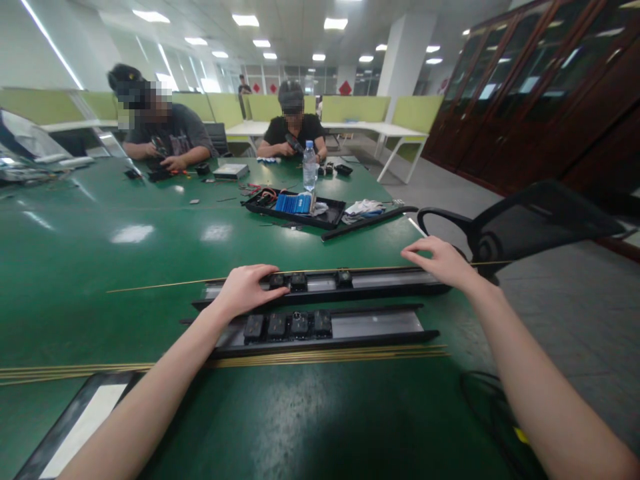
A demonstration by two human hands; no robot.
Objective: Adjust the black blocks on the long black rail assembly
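My left hand (246,289) curves around a small black block (277,282) in the far black channel (385,281), thumb at its near side and fingers at its far side. Two more black blocks, one here (344,279), sit in that channel. A long thin brass-coloured rod (160,287) runs along its far edge and passes by both hands. Over the channel's right end, my right hand (440,259) has thumb and forefinger brought together; anything between the tips is too small to make out. Nearer me, a second black channel (377,325) holds several black blocks (299,323).
Several brass-coloured rods (320,357) lie in front of the channels. Beyond stand a black tray (331,212) with a blue item, a water bottle (309,167), gloves (364,211) and a black strip (370,224). A chair (540,220) is right; two people work across the table.
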